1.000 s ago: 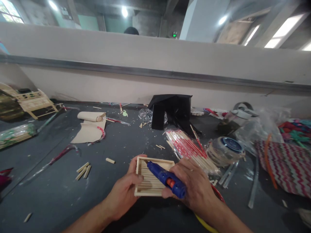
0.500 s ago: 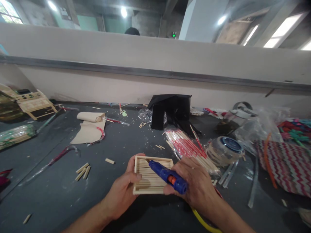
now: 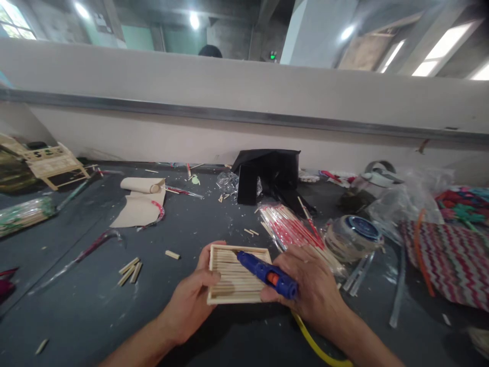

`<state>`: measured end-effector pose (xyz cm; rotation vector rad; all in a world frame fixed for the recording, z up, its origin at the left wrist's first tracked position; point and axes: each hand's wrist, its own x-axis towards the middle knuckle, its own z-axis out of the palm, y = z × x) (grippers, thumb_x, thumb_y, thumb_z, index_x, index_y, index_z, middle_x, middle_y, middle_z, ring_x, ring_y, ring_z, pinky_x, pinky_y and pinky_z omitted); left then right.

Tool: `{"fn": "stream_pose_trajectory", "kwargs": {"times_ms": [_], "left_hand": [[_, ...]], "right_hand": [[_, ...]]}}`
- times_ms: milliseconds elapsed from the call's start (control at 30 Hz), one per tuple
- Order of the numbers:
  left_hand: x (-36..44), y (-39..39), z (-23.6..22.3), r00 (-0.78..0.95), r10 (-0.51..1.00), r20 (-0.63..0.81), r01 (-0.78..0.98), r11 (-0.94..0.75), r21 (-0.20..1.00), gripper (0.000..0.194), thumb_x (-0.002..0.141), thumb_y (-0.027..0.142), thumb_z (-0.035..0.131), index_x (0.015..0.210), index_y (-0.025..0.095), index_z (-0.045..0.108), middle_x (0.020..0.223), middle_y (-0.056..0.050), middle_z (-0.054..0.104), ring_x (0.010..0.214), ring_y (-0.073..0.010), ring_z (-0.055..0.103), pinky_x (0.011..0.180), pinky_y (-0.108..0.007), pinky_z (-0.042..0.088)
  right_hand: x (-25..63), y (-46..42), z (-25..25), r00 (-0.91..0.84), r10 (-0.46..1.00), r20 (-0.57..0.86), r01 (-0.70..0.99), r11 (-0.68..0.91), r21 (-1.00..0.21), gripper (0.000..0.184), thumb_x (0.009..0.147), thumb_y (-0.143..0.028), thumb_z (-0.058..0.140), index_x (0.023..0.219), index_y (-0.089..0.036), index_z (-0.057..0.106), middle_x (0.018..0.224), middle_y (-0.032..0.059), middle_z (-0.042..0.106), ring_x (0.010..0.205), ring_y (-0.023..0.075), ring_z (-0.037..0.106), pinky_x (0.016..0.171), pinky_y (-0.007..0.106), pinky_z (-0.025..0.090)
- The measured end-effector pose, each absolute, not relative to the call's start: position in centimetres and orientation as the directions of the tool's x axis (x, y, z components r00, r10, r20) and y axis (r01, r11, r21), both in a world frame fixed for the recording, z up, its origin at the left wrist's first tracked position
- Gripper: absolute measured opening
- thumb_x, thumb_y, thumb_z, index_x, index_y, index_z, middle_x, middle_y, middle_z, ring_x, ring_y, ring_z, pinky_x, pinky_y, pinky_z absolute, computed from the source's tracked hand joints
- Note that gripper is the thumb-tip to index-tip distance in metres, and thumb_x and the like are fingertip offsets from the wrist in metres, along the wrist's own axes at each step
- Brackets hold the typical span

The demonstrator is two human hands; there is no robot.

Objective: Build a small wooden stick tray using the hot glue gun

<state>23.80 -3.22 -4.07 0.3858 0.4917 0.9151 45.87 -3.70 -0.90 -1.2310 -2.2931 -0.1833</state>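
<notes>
A small shallow tray made of pale wooden sticks (image 3: 237, 283) is tilted up in front of me, with a low rim around a slatted base. My left hand (image 3: 191, 300) is closed on its left side, the thumb lying over the rim. In my right hand (image 3: 311, 280) is a blue glue gun (image 3: 262, 269), its nozzle pointing left into the tray near the far inner edge. The fingers on the gun's grip are partly hidden. A yellow cord (image 3: 315, 344) runs below my right wrist.
Short stick pieces (image 3: 130, 271) lie to the left. Behind my right hand are a bag of red-tipped sticks (image 3: 284, 224) and a round clear jar (image 3: 353, 237). Clear glue sticks (image 3: 359, 272) and a zigzag cloth (image 3: 454, 260) lie right. A brown paper roll (image 3: 139, 201) lies farther back.
The glue gun's nozzle has shifted slightly right along the tray's far edge. The tray has moved a little to the left. Both hands keep their hold.
</notes>
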Motion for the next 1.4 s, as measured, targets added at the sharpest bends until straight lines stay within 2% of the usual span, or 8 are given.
{"fn": "stream_pose_trajectory", "kwargs": {"times_ms": [233, 467, 833, 1100, 1400], "left_hand": [[23.6, -2.9, -4.2, 0.51, 0.821, -0.257, -0.65, 0.563, 0.511, 0.054, 0.072, 0.008, 0.049, 0.122, 0.029, 0.042, 0.118, -0.002, 0.057, 0.111, -0.0243, 0.054, 0.1, -0.04, 0.036], [23.7, -2.8, -4.2, 0.506, 0.822, -0.262, -0.652, 0.563, 0.507, 0.052, 0.072, 0.008, 0.049, 0.119, 0.028, 0.043, 0.119, -0.002, 0.056, 0.111, -0.0241, 0.055, 0.1, -0.04, 0.036], [23.5, -2.7, -4.0, 0.48, 0.832, -0.279, -0.656, 0.552, 0.515, 0.05, 0.072, 0.01, 0.051, 0.119, 0.028, 0.046, 0.116, -0.002, 0.058, 0.111, -0.0248, 0.055, 0.099, -0.04, 0.038], [23.5, -2.7, -4.0, 0.48, 0.829, -0.286, -0.66, 0.557, 0.504, 0.05, 0.073, 0.01, 0.051, 0.118, 0.029, 0.047, 0.117, -0.002, 0.058, 0.111, -0.0243, 0.054, 0.099, -0.039, 0.038], [23.4, -2.5, -3.5, 0.448, 0.836, -0.317, -0.643, 0.548, 0.535, 0.052, 0.072, 0.009, 0.049, 0.121, 0.028, 0.046, 0.118, -0.001, 0.057, 0.112, -0.025, 0.054, 0.098, -0.039, 0.039]], "right_hand": [[46.1, -3.6, -0.9, -0.452, 0.725, 0.521, 0.806, 0.581, -0.11, 0.06, 0.086, -0.068, 0.031, 0.063, -0.018, 0.054, 0.058, 0.0013, 0.053, 0.057, 0.0157, 0.045, 0.06, 0.029, 0.028], [46.5, -3.5, -1.2, -0.449, 0.757, 0.475, 0.821, 0.559, -0.113, 0.062, 0.084, -0.071, 0.029, 0.064, -0.018, 0.053, 0.059, 0.0024, 0.056, 0.061, 0.0172, 0.048, 0.063, 0.03, 0.029], [46.8, -3.2, -0.7, -0.48, 0.728, 0.489, 0.811, 0.581, -0.068, 0.057, 0.087, -0.066, 0.033, 0.062, -0.018, 0.053, 0.058, 0.0017, 0.056, 0.058, 0.0166, 0.046, 0.062, 0.03, 0.027], [47.0, -3.3, -0.8, -0.479, 0.742, 0.469, 0.829, 0.558, -0.037, 0.055, 0.087, -0.066, 0.035, 0.064, -0.019, 0.054, 0.06, 0.0021, 0.058, 0.062, 0.0183, 0.049, 0.066, 0.032, 0.029], [47.5, -3.1, -0.8, -0.452, 0.758, 0.47, 0.847, 0.53, -0.04, 0.059, 0.085, -0.068, 0.033, 0.064, -0.018, 0.056, 0.059, 0.0027, 0.058, 0.061, 0.0179, 0.05, 0.064, 0.031, 0.029]]}}
